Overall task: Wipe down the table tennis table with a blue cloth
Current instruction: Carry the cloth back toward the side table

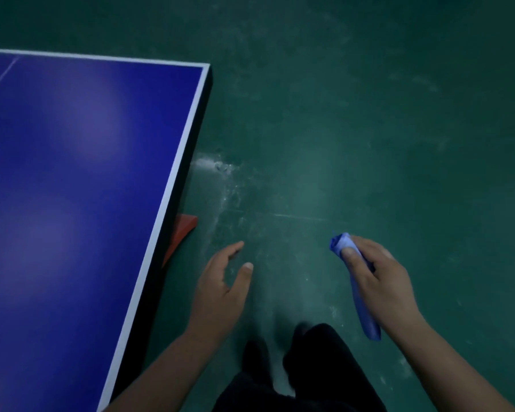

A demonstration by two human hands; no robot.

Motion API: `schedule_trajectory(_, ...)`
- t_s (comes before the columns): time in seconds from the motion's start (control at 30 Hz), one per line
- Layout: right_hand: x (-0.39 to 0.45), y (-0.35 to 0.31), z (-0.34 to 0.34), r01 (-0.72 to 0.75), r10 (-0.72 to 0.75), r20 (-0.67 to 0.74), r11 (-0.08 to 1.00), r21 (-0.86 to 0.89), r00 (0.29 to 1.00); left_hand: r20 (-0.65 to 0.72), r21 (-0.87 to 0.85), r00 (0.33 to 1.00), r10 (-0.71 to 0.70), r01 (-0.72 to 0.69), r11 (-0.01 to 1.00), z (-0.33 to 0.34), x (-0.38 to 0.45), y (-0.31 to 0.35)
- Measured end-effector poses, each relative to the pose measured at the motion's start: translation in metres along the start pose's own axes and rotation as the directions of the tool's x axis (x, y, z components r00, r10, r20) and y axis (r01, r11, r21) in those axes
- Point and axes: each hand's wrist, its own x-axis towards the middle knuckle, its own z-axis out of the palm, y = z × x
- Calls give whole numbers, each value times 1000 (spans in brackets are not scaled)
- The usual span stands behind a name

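blue cloth [358,288] is being gripped by right hand [378,273] at 4 o'clock | left hand [220,282] is being held empty, relaxed | cloth should be unrolled flat onto table tennis table [81,173] at 9 o'clock

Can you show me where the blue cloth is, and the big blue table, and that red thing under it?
Rolled blue cloth [361,304]: head view, on its middle, below the right hand.
Blue table tennis table [81,173]: head view, on its bare top.
Red piece under the table [182,230]: head view, on its visible corner.

Scuffed green floor [369,129], red piece [182,230] below the table edge, dark trousers [309,379].
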Motion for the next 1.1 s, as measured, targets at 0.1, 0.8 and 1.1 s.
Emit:
schedule_trajectory(0.1, 85, -4, -7, -3, 3, -21, 1000, 3, 1000, 23, -10, 999, 27, -27, 1000, 28, 86, 27)
schedule_trajectory(0.8, 762, -149, 47, 120, -120, 199, 993, 11, 973, -231, -57, 972, -39, 26, 998, 63, 700, 155)
schedule_trajectory(1.1, 1045, -252, 107, 118, -116, 145, 993, -7, 983, -234, -109, 970, -66, 42, 993, 13, 1020, 202)
